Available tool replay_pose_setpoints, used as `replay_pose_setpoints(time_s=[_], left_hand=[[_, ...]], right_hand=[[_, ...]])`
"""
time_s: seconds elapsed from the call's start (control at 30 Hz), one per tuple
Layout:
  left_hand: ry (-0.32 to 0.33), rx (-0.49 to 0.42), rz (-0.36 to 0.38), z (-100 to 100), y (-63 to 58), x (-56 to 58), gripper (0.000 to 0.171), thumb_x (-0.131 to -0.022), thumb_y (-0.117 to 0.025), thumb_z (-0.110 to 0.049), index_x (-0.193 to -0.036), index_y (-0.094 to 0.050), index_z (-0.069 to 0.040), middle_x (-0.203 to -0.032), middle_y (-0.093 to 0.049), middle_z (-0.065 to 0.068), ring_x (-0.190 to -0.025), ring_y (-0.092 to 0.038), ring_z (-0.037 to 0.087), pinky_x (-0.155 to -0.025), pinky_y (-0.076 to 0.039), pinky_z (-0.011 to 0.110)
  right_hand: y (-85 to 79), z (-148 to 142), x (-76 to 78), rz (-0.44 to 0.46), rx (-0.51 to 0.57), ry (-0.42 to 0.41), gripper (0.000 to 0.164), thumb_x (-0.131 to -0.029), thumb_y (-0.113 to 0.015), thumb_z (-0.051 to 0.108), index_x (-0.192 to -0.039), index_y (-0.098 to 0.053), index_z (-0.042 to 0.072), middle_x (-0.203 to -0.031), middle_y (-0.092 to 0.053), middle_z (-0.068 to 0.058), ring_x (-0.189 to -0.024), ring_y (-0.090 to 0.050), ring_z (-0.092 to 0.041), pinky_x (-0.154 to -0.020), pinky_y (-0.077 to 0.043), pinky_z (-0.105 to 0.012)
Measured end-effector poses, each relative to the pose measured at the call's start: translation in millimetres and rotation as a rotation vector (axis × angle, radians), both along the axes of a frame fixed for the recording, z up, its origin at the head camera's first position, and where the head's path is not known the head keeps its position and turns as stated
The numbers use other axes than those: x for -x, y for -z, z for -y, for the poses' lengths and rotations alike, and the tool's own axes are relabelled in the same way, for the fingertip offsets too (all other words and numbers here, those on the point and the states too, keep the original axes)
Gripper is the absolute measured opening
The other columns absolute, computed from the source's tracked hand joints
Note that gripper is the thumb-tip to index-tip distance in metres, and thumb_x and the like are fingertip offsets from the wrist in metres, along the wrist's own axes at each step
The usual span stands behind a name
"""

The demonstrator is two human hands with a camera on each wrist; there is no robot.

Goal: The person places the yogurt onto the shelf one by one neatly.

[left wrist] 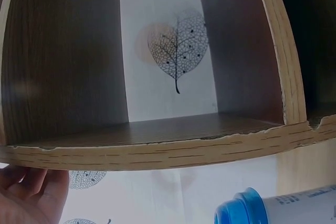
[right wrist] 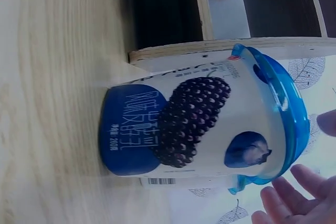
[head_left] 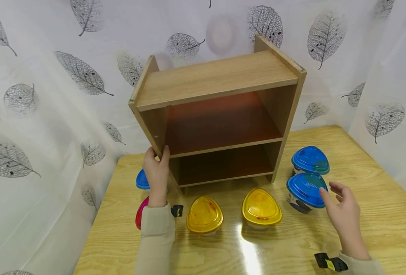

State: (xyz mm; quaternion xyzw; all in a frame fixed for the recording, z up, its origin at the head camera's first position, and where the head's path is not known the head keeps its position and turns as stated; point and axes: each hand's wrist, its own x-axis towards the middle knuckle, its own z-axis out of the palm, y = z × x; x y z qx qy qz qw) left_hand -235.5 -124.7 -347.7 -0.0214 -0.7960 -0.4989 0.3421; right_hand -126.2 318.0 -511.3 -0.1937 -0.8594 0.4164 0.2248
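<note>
A small wooden shelf with two compartments stands at the back of the table, set at a slant in the head view. My left hand grips the front edge of its left side panel, thumb on the inner face; in the left wrist view those fingers show at the panel's edge. At the right, my right hand is beside a blue-lidded yogurt cup, fingers loosely bent and spread around the lid's near side. Blackberries and a blueberry are printed on that cup in the right wrist view.
Another blue-lidded cup stands just behind the first. Two yellow-lidded cups are in front of the shelf. Left of it, a blue lid and a pink lid show, partly hidden by the left arm. A leaf-patterned curtain hangs behind.
</note>
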Motion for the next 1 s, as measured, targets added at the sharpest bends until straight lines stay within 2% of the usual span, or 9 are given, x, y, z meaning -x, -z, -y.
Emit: replay_pose_setpoints(time_s=[0.03, 0.1, 0.2, 0.37, 0.47, 0.6, 0.73, 0.93, 1.0], left_hand=[[-0.001, 0.000, 0.001, 0.0, 0.3, -0.1, 0.027, -0.085, -0.059, -0.017, -0.094, -0.058, 0.008, -0.088, -0.060, 0.020, -0.080, -0.055, 0.029, -0.063, -0.045, 0.038], [-0.002, -0.001, 0.002, 0.0, 0.9, 0.0, 0.027, -0.085, -0.059, -0.018, -0.094, -0.058, 0.008, -0.088, -0.060, 0.020, -0.079, -0.055, 0.029, -0.062, -0.045, 0.038], [-0.004, 0.003, -0.001, -0.2, 1.2, 0.2, 0.028, -0.085, -0.059, -0.018, -0.094, -0.058, 0.008, -0.088, -0.060, 0.019, -0.077, -0.055, 0.028, -0.060, -0.045, 0.037], [-0.002, 0.001, -0.007, -0.1, 0.9, 1.0, 0.029, -0.085, -0.059, -0.019, -0.094, -0.058, 0.008, -0.087, -0.060, 0.019, -0.076, -0.055, 0.027, -0.058, -0.044, 0.036], [-0.002, -0.002, -0.005, 0.4, 1.2, 1.3, 0.029, -0.085, -0.059, -0.019, -0.095, -0.058, 0.008, -0.088, -0.060, 0.019, -0.076, -0.055, 0.027, -0.059, -0.044, 0.036], [-0.004, -0.007, 0.002, 0.4, 0.8, 0.4, 0.029, -0.085, -0.059, -0.019, -0.096, -0.058, 0.008, -0.089, -0.060, 0.019, -0.077, -0.055, 0.027, -0.060, -0.045, 0.037], [-0.006, -0.010, 0.006, 0.5, 0.6, -0.2, 0.029, -0.085, -0.059, -0.018, -0.096, -0.058, 0.008, -0.089, -0.060, 0.019, -0.078, -0.055, 0.027, -0.061, -0.045, 0.037], [0.000, -0.011, 0.000, 0.7, 0.7, 0.6, 0.029, -0.085, -0.059, -0.018, -0.096, -0.058, 0.008, -0.090, -0.060, 0.019, -0.079, -0.055, 0.028, -0.063, -0.045, 0.038], [0.002, -0.010, -0.003, 0.8, 1.2, 1.0, 0.029, -0.085, -0.059, -0.018, -0.096, -0.058, 0.008, -0.090, -0.060, 0.019, -0.079, -0.055, 0.028, -0.063, -0.045, 0.038]], right_hand=[[9.9, -5.3, 2.8, 0.006, -0.014, 0.029, 0.057, -0.084, -0.054, 0.042, -0.128, -0.041, 0.008, -0.120, -0.048, -0.010, -0.108, -0.043, -0.026, -0.093, -0.032, -0.022], [22.9, -12.4, 6.5, 0.010, -0.013, 0.058, 0.056, -0.082, -0.056, 0.044, -0.125, -0.045, 0.009, -0.116, -0.050, -0.007, -0.105, -0.045, -0.025, -0.088, -0.035, -0.021], [31.4, -15.7, 8.6, 0.020, -0.014, 0.077, 0.054, -0.080, -0.058, 0.044, -0.122, -0.048, 0.010, -0.114, -0.052, -0.005, -0.103, -0.046, -0.023, -0.081, -0.037, -0.020], [31.9, -13.9, 9.5, 0.037, -0.031, 0.083, 0.050, -0.081, -0.058, 0.043, -0.121, -0.051, 0.013, -0.114, -0.054, -0.003, -0.100, -0.049, -0.020, -0.079, -0.040, -0.019], [33.3, -15.2, 11.4, 0.040, -0.046, 0.083, 0.047, -0.082, -0.057, 0.042, -0.122, -0.052, 0.017, -0.115, -0.054, -0.001, -0.100, -0.050, -0.020, -0.082, -0.043, -0.025], [34.6, -19.0, 15.1, 0.028, -0.074, 0.042, 0.044, -0.085, -0.053, 0.040, -0.124, -0.051, 0.019, -0.116, -0.054, -0.002, -0.101, -0.050, -0.021, -0.085, -0.043, -0.032], [34.2, -21.6, 19.5, 0.008, -0.110, -0.026, 0.040, -0.090, -0.046, 0.037, -0.126, -0.050, 0.021, -0.117, -0.053, -0.002, -0.103, -0.049, -0.023, -0.083, -0.044, -0.030], [33.5, -22.6, 24.6, 0.017, -0.083, -0.070, 0.044, -0.092, -0.037, 0.039, -0.132, -0.043, 0.022, -0.125, -0.049, -0.004, -0.109, -0.047, -0.027, -0.082, -0.041, -0.049], [32.9, -22.0, 23.3, 0.029, -0.056, -0.056, 0.046, -0.092, -0.037, 0.041, -0.133, -0.040, 0.021, -0.126, -0.048, -0.005, -0.110, -0.046, -0.027, -0.084, -0.039, -0.049]])
